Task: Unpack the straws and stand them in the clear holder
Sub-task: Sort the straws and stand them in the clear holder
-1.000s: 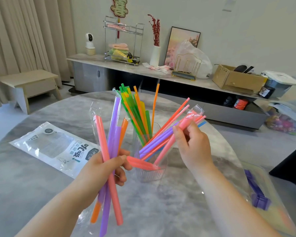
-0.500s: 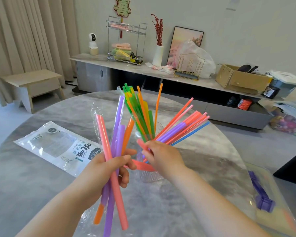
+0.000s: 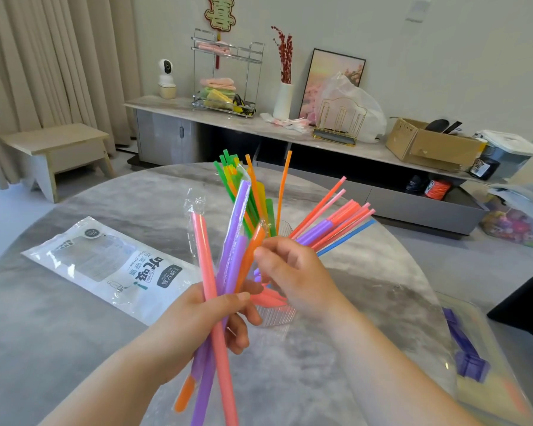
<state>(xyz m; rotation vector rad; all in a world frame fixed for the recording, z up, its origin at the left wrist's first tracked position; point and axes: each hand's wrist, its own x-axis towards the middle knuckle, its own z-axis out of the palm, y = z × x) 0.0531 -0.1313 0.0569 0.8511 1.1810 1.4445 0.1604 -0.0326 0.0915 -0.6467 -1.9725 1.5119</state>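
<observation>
Grey marble table [image 3: 74, 333] is carrying it all: L hand [image 3: 197, 327] is gripping the wrapped fat straws [image 3: 211, 272], R hand [image 3: 299, 278] is pinching the orange straw [image 3: 253, 253] tip just in front of the clear holder [image 3: 276, 316], so a wrist bump is prob. risking tipping its fanned straws [image 3: 330, 219], w/ bare top showing to the right.
</observation>
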